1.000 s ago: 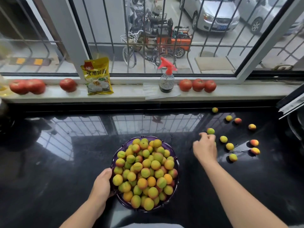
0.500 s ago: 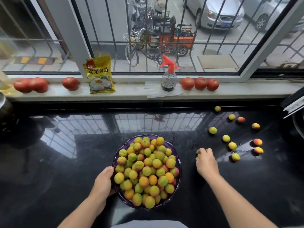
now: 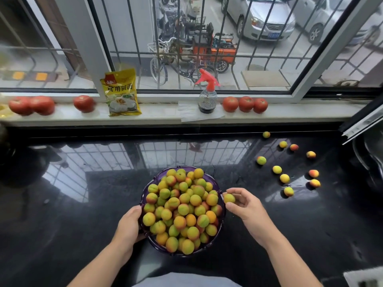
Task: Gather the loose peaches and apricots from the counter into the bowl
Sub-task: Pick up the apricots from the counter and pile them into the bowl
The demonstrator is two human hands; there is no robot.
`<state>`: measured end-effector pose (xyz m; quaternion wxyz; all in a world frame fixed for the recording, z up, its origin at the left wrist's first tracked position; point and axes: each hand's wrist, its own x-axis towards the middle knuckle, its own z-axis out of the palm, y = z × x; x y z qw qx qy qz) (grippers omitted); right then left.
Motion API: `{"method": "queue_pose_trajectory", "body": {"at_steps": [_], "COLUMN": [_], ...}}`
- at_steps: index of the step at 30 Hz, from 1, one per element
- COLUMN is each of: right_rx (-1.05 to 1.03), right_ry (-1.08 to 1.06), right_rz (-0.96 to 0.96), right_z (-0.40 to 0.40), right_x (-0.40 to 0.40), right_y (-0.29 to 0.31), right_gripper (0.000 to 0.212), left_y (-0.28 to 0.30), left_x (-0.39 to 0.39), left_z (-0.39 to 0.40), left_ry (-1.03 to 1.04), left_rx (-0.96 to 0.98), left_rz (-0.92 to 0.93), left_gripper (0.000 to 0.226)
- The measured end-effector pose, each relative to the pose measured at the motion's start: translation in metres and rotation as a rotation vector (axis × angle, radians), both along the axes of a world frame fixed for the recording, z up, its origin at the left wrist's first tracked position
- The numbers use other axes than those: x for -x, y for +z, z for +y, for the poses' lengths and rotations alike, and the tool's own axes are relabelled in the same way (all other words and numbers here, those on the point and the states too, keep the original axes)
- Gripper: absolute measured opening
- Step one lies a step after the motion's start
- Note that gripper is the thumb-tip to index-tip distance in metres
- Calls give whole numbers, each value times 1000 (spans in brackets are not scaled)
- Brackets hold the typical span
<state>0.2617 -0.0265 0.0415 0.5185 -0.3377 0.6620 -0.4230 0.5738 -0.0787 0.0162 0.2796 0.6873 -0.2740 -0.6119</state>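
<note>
You are standing at a glossy black counter (image 3: 87,214) that is mirroring the barred window (image 3: 186,44) above it. Along the pale sill (image 3: 157,114) are sitting three tomatoes at the left (image 3: 31,105), a yellow packet (image 3: 121,93) leaning against the frame, a spray bottle with a red trigger (image 3: 207,94) on a sheet of paper, and three more tomatoes at the right (image 3: 245,104).

In front of you a purple bowl (image 3: 211,244) is resting on the counter, heaped above its rim with yellow-green and orange-blushed fruit (image 3: 181,210). Your left hand (image 3: 129,226) is gripping the bowl's left rim, with the thumb lying on top at the edge of the heap and the fingers going out of sight under the bowl's side.

Your right hand (image 3: 246,206) is hovering just beside the bowl's right rim, pinching a single fruit (image 3: 229,198) between the thumb and the fingertips; that fruit is sitting right at the rim, level with the top of the heap.

To the far right, well apart from the bowl, ten loose fruits (image 3: 284,178) are lying scattered on the counter. One (image 3: 266,134) is sitting close to the back edge under the sill, one greener piece (image 3: 261,160) is lying nearest the bowl, and two red-blushed ones (image 3: 313,173) are lying side by side toward the right edge.
</note>
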Motion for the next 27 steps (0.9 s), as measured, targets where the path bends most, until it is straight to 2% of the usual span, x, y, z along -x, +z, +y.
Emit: {"method": "queue_pose_trajectory", "body": {"at_steps": [3,5,6,10,12,14,21,24,27], "right_rx": [24,16,9,13,-51,-143,-192,-177,-97], "right_ry": [18,61,105,270,303,327,296,256,86], "right_rz": [-69,-38,46,638,801,882,880,788,667], "right_z": [-11,-21,-28,-60,-69,-72,-74,-72,-66], "right_x": [-2,-5,-7,-21,-30,-38,-48,-42,-24], "right_y": [3,5,7,8,7,5,-3,-4,-8], "right_gripper": [36,33,30,28,33,36,36,40,37], "left_y": [-1,0,-1,-1,0,1,-2,-4,-7], "left_x": [0,0,-1,-2,-2,-2,-3,-3,-3], "left_z": [0,0,0,0,0,0,-1,-1,-2], "left_ry": [-2,-4,-5,0,-1,0,-3,-2,34], "left_rx": [-6,-13,-14,-10,-9,-13,-14,-16,-30], "left_rz": [4,4,1,-2,-4,-1,2,-5,10], "left_gripper": [34,35,35,35,35,35,34,34,33]}}
